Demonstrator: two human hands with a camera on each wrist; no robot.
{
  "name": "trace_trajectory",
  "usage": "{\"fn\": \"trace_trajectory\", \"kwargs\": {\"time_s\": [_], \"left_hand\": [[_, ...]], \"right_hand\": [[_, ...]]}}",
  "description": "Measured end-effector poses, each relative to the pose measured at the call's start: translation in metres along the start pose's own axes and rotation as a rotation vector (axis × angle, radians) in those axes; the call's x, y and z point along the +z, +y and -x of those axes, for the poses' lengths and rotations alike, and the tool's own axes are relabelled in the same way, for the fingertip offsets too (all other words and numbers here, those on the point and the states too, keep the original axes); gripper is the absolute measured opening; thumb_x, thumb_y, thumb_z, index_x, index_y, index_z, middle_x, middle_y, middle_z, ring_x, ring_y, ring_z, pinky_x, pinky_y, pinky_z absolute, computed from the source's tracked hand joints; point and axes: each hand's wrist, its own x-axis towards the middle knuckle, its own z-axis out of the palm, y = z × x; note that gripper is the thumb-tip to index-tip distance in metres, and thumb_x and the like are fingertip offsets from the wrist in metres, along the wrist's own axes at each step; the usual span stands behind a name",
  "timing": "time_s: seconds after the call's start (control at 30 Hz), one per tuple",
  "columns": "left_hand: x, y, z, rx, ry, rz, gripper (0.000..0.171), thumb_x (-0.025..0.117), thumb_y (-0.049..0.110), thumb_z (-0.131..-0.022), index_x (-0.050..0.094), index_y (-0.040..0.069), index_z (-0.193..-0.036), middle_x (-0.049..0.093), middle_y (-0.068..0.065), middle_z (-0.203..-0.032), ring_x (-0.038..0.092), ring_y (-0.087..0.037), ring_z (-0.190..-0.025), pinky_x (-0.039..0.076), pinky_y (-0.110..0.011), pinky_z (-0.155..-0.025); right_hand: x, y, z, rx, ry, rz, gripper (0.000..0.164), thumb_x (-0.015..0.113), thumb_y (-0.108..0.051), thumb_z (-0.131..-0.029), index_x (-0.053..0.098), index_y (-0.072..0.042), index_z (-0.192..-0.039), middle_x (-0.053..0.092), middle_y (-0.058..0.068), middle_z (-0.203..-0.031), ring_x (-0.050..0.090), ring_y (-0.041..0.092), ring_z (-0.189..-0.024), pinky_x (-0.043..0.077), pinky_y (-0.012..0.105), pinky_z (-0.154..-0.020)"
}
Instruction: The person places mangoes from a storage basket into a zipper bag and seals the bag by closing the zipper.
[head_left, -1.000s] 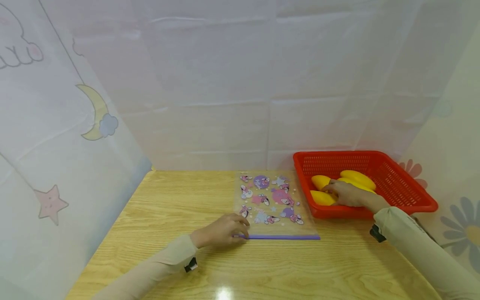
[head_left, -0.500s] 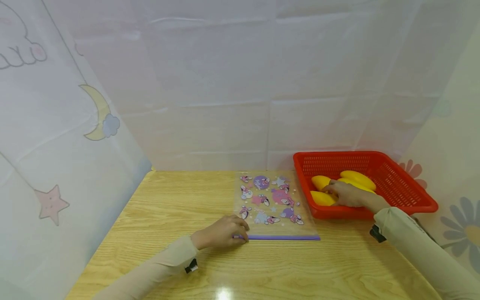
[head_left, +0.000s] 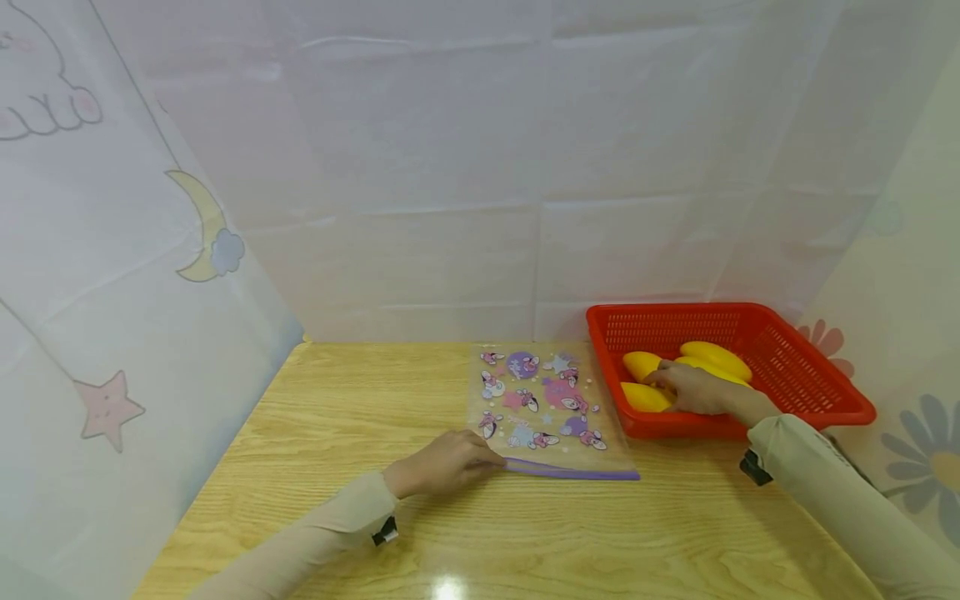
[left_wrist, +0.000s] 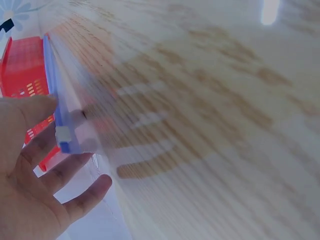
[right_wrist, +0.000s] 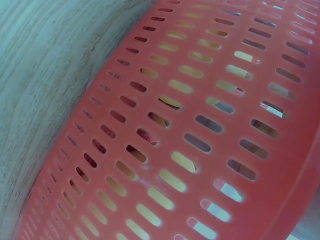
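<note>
A clear zip bag printed with pink and purple cartoon figures lies flat on the wooden table. My left hand pinches the left end of its purple zip strip, lifting that end slightly. In the left wrist view, the thumb lies on one side of the strip with fingers behind it, and a pale slider sits at the end. Inside the red basket, my right hand curls its fingers round the end of a yellow oval fruit. The basket wall hides this hand's fingers in the right wrist view.
Several other yellow fruits, including one at the back, lie in the basket. It stands on the right, close against the bag's right edge. Pale printed sheets rise behind and beside the table.
My left fingers have moved slightly right and pinched the zip strip, raising its left end off its straight line. The right hand stays in the basket at the same spot.
</note>
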Motion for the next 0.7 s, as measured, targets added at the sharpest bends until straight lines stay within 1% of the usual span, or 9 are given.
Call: {"fn": "trace_trajectory", "kwargs": {"time_s": [0.13, 0.27, 0.37, 0.53, 0.7], "left_hand": [[-0.0014, 0.0017, -0.0026, -0.006, 0.032, 0.023, 0.019, 0.064, 0.011, -0.096, 0.075, 0.010, -0.111, 0.074, 0.001, -0.105, 0.067, -0.004, -0.091, 0.050, -0.016, -0.084], [-0.0013, 0.0031, -0.0037, -0.031, 0.026, -0.007, 0.018, 0.064, 0.013, -0.097, 0.076, 0.011, -0.110, 0.074, 0.003, -0.105, 0.068, -0.004, -0.089, 0.051, -0.020, -0.085], [0.0005, 0.0033, -0.0042, -0.055, 0.027, -0.025, 0.018, 0.065, 0.015, -0.096, 0.076, 0.014, -0.110, 0.074, 0.004, -0.105, 0.067, -0.003, -0.090, 0.051, -0.021, -0.086], [0.0048, 0.0023, -0.0053, -0.064, 0.057, -0.039, 0.016, 0.067, 0.017, -0.095, 0.077, 0.014, -0.107, 0.074, 0.005, -0.103, 0.068, -0.003, -0.090, 0.050, -0.015, -0.082], [0.0063, 0.0031, -0.0062, -0.043, 0.086, -0.067, 0.014, 0.071, 0.016, -0.092, 0.079, 0.014, -0.103, 0.075, 0.006, -0.099, 0.068, -0.003, -0.087, 0.050, -0.013, -0.080]], "right_hand": [[-0.0001, 0.0003, -0.0003, 0.007, -0.001, -0.002, 0.056, 0.082, -0.024, -0.081, 0.062, 0.009, -0.122, 0.061, 0.005, -0.103, 0.054, 0.018, -0.085, 0.051, 0.039, -0.079], [0.0007, 0.0014, 0.0000, 0.025, -0.007, -0.009, 0.055, 0.082, -0.023, -0.081, 0.063, 0.008, -0.123, 0.061, 0.007, -0.104, 0.055, 0.020, -0.087, 0.051, 0.041, -0.081], [0.0011, 0.0014, 0.0004, 0.028, -0.013, -0.014, 0.054, 0.081, -0.021, -0.081, 0.063, 0.007, -0.123, 0.058, 0.006, -0.101, 0.053, 0.020, -0.085, 0.050, 0.038, -0.079], [0.0011, 0.0002, 0.0007, 0.010, -0.003, -0.021, 0.052, 0.081, -0.019, -0.081, 0.062, 0.008, -0.121, 0.055, 0.005, -0.098, 0.052, 0.019, -0.082, 0.049, 0.034, -0.074], [0.0014, 0.0003, 0.0009, 0.006, 0.004, -0.022, 0.043, 0.077, 0.000, -0.080, 0.064, 0.008, -0.120, 0.055, 0.005, -0.099, 0.053, 0.019, -0.083, 0.051, 0.035, -0.076]]}}
